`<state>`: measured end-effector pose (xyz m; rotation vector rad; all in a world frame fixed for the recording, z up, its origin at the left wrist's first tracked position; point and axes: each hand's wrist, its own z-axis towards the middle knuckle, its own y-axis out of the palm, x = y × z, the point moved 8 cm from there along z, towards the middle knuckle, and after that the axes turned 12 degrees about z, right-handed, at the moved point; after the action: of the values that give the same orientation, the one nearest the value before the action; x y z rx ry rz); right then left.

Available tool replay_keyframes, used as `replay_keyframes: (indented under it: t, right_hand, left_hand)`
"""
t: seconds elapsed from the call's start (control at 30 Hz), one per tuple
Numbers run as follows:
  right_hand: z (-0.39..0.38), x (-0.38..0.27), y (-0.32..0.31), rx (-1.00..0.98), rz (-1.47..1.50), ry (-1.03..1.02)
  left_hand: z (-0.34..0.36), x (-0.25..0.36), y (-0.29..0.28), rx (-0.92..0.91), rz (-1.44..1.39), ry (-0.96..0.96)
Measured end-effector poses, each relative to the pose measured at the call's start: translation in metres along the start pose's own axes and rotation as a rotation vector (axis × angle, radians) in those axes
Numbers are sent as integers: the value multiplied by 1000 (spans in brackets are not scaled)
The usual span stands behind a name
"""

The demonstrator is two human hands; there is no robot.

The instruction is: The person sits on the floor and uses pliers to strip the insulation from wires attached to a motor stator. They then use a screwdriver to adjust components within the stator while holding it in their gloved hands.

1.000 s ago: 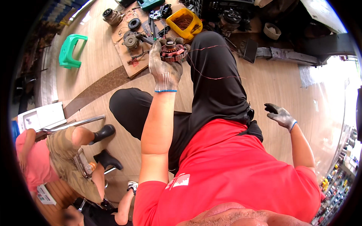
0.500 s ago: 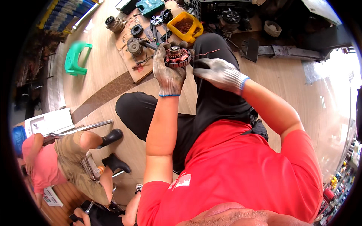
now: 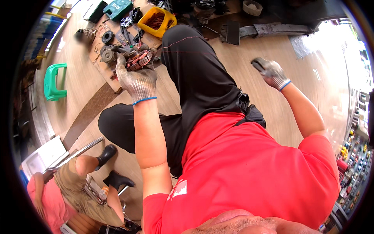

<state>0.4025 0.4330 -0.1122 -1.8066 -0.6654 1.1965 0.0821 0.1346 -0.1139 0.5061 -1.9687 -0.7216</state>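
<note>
My left hand, in a grey-white work glove with a blue cuff, grips a round copper-wound motor core from below. Reddish coils and a dark slotted rim show on the core. From it a thin copper wire runs rightward over my raised knee. Out to the right, above the floor, my gloved right hand is closed, its dark fingertips pinched together. The wire stretches toward this hand, though its last stretch is too faint to follow.
Past my left hand, motor parts and tools lie on a cardboard sheet. A yellow container holds copper scraps, near a teal case. A green stool stands left. Another person sits lower left.
My right hand has swung away from the motor core, far out to the right, and the wire now spans my knee. My view has shifted; the left hand keeps its grip, with the core tilted.
</note>
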Motion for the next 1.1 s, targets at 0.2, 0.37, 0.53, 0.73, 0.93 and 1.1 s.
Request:
replay_keyframes:
  t: [0.2,0.37,0.53,0.73,0.93,1.1]
  right_hand:
    - [-94,122,26,-17,-70,348]
    - [-137,153,49,-130,3,436]
    - [-178,194,54,-65,159,738]
    - [-233,265,52,-114,-98,688]
    - [-317,318,20,-245,-271,959]
    - [-185,233,-54,377,261,716]
  left_hand:
    - [-6,-8,14,-105,46,47]
    - [-1,-10,14,-127,28,36]
    - [2,-7,11,-107,-50,27]
    - [1,-8,2,1,-3,63]
    - [4,-4,-2,-10,-21,45]
    - [-7,-9,6,-107,-87,23]
